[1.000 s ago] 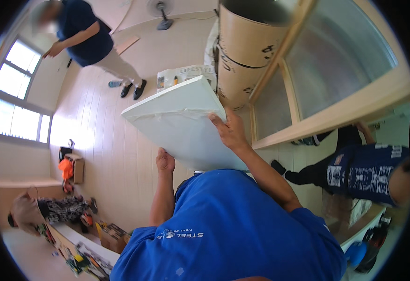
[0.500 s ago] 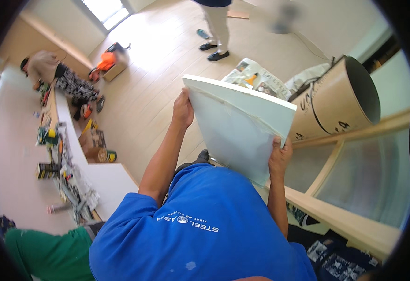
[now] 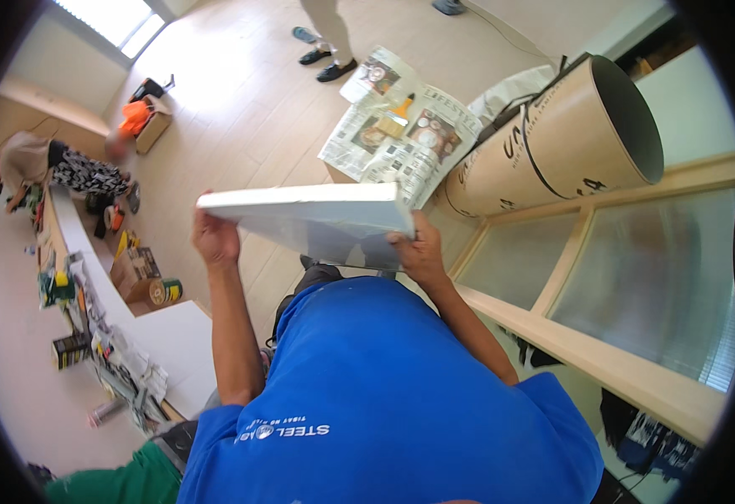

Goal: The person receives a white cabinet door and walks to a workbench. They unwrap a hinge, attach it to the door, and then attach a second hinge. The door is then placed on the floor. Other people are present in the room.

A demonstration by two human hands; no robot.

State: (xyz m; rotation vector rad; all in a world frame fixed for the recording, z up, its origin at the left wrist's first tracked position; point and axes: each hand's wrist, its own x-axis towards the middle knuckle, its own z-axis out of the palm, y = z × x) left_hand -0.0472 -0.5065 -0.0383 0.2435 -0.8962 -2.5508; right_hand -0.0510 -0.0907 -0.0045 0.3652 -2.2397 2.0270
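Observation:
I hold a flat white board (image 3: 309,214) in front of my blue shirt, roughly level, with its thin edge toward me. My left hand (image 3: 215,239) grips its left end and my right hand (image 3: 418,252) grips its right end from below. Beyond the board, sheets of newspaper (image 3: 401,134) lie spread on the pale wooden floor, and a brush with a yellow handle (image 3: 399,109) rests on them.
A large cardboard tube (image 3: 569,143) lies at the right beside a wooden frame with frosted panes (image 3: 636,286). One person stands at the top (image 3: 325,34); another crouches at the left (image 3: 57,164). A white ledge (image 3: 174,344) cluttered with cans and boxes runs along the left.
The board has swung down from a tilted, face-on position to nearly level. My view has shifted, so the newspaper and tube now show above it.

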